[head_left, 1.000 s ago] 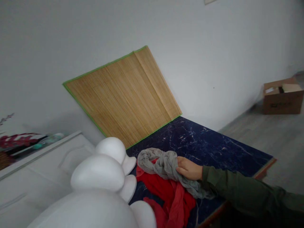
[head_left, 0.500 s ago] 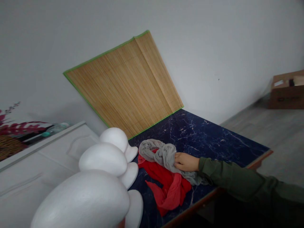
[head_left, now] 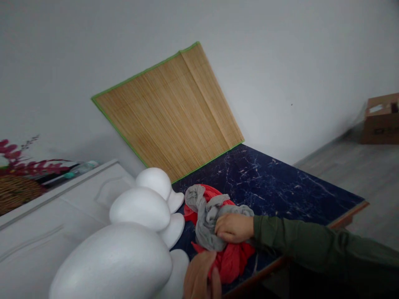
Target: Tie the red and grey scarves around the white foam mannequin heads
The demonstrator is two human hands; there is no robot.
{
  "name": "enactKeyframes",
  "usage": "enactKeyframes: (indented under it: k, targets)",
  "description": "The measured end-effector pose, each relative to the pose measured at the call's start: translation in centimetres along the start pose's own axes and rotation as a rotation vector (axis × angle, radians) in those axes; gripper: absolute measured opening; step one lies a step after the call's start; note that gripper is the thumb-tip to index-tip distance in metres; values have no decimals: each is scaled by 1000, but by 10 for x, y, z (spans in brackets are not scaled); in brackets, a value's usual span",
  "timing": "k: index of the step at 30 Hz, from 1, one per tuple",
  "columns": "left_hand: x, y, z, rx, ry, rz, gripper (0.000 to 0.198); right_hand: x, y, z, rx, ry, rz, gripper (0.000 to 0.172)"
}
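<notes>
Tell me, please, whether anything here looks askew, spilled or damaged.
Nothing appears spilled or damaged. The gray cloth under the right hand lies bunched with the red cloth, untidy but plausibly from handling. The slatted mat looks slanted, though probably only from camera tilt, as its lower edge runs along the blue table.

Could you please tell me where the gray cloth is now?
In the head view, the gray cloth lies right of the white forms, on red cloth, under the right hand.
</notes>
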State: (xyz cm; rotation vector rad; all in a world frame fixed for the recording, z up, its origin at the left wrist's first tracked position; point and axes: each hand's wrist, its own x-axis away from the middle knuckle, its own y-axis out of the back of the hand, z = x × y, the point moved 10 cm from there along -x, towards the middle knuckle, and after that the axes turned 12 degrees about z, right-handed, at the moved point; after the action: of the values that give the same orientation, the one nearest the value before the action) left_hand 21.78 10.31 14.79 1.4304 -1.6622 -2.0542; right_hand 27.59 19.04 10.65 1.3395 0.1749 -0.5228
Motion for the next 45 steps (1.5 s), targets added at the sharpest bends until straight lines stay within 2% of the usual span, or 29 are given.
enactKeyframes:
  k: [1, 3, 5, 7, 8, 10, 12, 17, 21, 27, 45]
  targets:
    - [-18, -7, -2, 1, -78, -46, 26, 7, 14, -11, -95, -29, -96, 29]
    - [-61, -43, 11, 60, -80, 80, 28, 29, 42, -52, -257, -199, -316, 33]
    - [-99, -84, 32, 131, -9, 202, 34, 59, 56, -102, -350, -479, -440, 35]
    - [-121, -127, 52, 172, 75, 335, 41, 86, 53, -144, -388, -725, -419, 34]
    - [-125, -149, 61, 181, 104, 428, 42, 97, 49, -158, -392, -801, -377, 32]
    - [-123, -183, 74, 196, 129, 562, 42, 108, 41, -175, -377, -856, -296, 27]
    - [-115, -197, 82, 220, 124, 618, 39, 111, 35, -179, -339, -861, -251, 24]
    - [-101, -192, 84, 262, 114, 659, 36, 96, 25, -164, -177, -803, -149, 18]
    - [-101, -190, 82, 246, 114, 661, 37, 86, 19, -154, -107, -734, -59, 15]
    - [-103, -192, 82, 246, 111, 655, 35, 87, 14, -154, -63, -733, 21, 18]
    - [-102, -190, 81, 267, 119, 644, 35, 88, 13, -154, -76, -745, 48, 19]
